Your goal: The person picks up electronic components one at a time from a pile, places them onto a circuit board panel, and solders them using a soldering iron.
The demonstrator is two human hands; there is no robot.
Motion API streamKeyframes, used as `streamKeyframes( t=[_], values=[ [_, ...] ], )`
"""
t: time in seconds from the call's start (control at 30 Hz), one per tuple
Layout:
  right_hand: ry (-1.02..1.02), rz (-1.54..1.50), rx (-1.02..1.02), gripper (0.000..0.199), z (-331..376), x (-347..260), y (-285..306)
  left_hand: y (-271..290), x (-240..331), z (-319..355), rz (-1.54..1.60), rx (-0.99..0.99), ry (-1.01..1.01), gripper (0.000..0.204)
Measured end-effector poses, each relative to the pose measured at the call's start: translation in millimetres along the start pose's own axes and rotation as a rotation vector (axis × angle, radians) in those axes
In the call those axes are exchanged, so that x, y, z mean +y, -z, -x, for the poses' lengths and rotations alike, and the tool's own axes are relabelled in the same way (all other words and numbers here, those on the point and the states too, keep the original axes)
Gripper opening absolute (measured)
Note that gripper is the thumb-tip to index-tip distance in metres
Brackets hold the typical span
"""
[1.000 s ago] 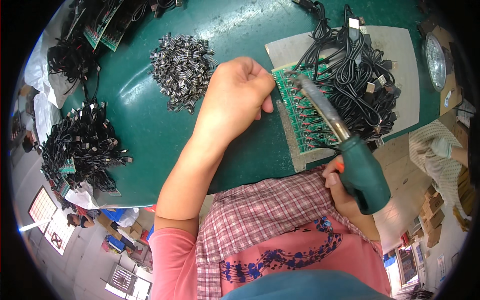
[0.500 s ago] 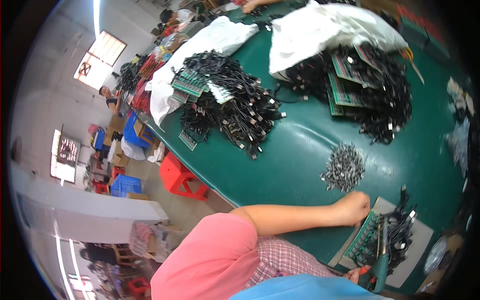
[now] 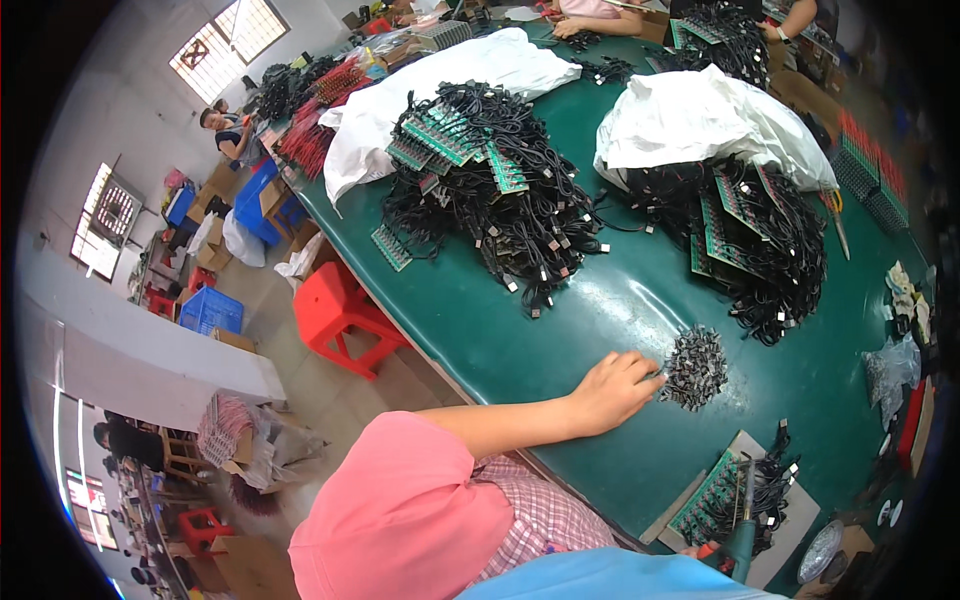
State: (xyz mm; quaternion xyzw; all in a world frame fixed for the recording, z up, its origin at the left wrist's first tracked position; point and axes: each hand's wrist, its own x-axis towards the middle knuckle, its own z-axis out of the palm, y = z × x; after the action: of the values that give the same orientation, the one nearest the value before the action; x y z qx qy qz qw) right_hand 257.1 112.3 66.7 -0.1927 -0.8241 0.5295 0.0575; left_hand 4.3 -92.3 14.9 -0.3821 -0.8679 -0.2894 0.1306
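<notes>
My left hand reaches over the green table to the near left edge of a pile of small metal connectors. Its fingers are bent and apart, with the tips at the pile; I see nothing held in them. At the lower edge, my right hand shows only in part, closed round a green soldering gun with an orange trigger. The gun's thin metal tip points away over a green circuit-board strip. That strip lies on a grey board, with black cables beside it.
Two heaps of black cables with circuit-board strips, a left heap and a right heap, lie under white sacks. A yellow-handled tool rests at the right. Other people's hands work across the table. A red stool stands left.
My left hand has moved left and away from the circuit-board strip to the connector pile, its fist loosening. The right hand keeps the soldering gun over the strip. The whole view has shifted.
</notes>
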Motion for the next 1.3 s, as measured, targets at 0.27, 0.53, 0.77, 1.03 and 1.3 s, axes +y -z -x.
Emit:
streamKeyframes(
  t=[0.27,0.53,0.77,1.03,1.3],
  values=[
    [-0.599,-0.232,0.094,0.014,5,-20,-7,-12,-5,-4,-0.045,-0.041,-0.126,0.016],
    [-0.425,-0.736,0.337,0.017,4,55,-25,-16,0,-16,0.024,-0.007,-0.119,0.015],
    [-0.487,-0.789,0.394,0.019,8,39,-26,-3,6,-4,0.108,0.006,0.028,0.012],
    [-0.395,-0.555,0.402,0.023,3,1,-32,-18,5,-16,-0.102,-0.121,-0.101,0.012],
    [-0.290,-0.429,0.425,0.032,8,-3,-30,-20,11,-23,-0.075,-0.088,-0.028,0.013]
  ],
)
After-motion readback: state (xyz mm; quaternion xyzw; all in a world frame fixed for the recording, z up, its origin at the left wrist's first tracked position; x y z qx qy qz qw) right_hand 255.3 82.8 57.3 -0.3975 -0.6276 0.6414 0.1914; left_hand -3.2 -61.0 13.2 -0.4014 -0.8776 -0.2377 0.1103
